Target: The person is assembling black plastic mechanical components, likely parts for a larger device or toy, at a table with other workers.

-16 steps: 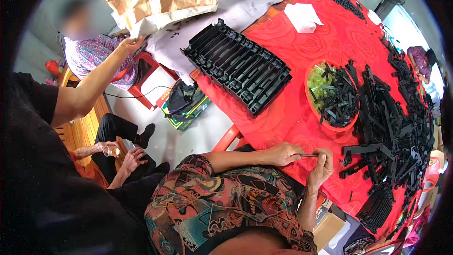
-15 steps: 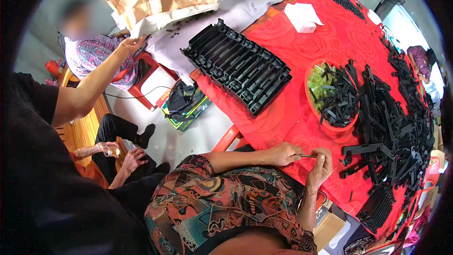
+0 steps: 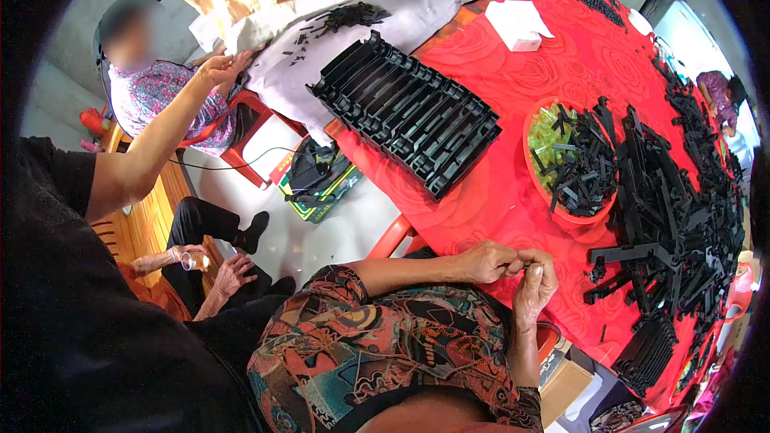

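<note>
Both my hands meet above the near edge of the red patterned tablecloth [image 3: 513, 200], which I take as landmark. My left hand [image 3: 486, 261] is curled nearly closed, thumb and forefinger pinched toward my right hand [image 3: 536, 285], whose fingers are bent inward, the tips touching the left ones. Something small seems to be gripped between them, but it is hidden by the fingers and I cannot tell what it is. Probably I hold it this close to my body so that both hands can work it finely. On the cloth beyond my hands sits a round red plastic bowl [image 3: 536, 162] holding translucent green pieces and short black plastic strips. Right of the bowl a large loose heap of long black plastic bars [image 3: 678, 216], matte and angular, runs along the cloth's right side, within reach of my right hand. At the cloth's far left edge lies a ribbed black plastic tray assembly [image 3: 409, 112] of parallel slotted channels, overhanging the edge slightly. A white folded paper packet [image 3: 517, 22] lies further back. Left of the cloth, another person's bare forearm [image 3: 152, 152] reaches upward.
</note>
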`<control>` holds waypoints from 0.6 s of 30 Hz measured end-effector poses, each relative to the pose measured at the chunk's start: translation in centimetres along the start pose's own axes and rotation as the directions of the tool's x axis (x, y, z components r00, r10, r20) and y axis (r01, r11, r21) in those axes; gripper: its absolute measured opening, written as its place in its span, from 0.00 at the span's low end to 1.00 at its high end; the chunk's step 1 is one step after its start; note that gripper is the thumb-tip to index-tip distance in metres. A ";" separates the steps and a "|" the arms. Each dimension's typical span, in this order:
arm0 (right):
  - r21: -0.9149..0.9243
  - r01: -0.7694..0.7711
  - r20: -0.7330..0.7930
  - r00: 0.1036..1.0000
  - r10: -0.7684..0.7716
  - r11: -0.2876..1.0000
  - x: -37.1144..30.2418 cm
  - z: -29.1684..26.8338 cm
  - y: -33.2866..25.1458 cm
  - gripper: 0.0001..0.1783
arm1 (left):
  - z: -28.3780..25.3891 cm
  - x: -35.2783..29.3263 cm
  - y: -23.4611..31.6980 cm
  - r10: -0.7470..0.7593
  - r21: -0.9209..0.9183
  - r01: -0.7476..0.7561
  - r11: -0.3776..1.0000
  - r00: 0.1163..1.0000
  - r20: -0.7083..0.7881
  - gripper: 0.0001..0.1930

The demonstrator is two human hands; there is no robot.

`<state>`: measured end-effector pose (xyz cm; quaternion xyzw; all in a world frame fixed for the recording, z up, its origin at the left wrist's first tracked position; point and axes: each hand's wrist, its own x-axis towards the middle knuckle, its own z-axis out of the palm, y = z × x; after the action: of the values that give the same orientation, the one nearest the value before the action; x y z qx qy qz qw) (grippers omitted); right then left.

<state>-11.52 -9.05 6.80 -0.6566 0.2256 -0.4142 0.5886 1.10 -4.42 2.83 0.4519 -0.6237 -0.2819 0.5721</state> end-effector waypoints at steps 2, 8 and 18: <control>0.029 -0.003 0.025 1.000 0.002 1.000 0.2 0.8 -1.1 0.18 | 0.2 -0.3 -0.6 0.027 0.031 -0.026 0.999 1.000 -0.012 0.04; 0.017 0.030 0.052 0.998 -0.031 0.999 0.0 1.3 -1.5 0.19 | 0.1 -0.4 -0.8 0.065 0.057 -0.066 0.996 0.998 0.014 0.14; 0.037 -0.003 -0.065 0.998 0.005 0.999 -0.4 1.3 -1.6 0.20 | 0.2 -0.3 0.4 0.062 0.044 -0.063 0.997 0.998 0.031 0.06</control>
<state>-10.98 -7.68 8.24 -0.6315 0.2383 -0.4380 0.5938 0.74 -4.02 2.99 0.4406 -0.6521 -0.2564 0.5611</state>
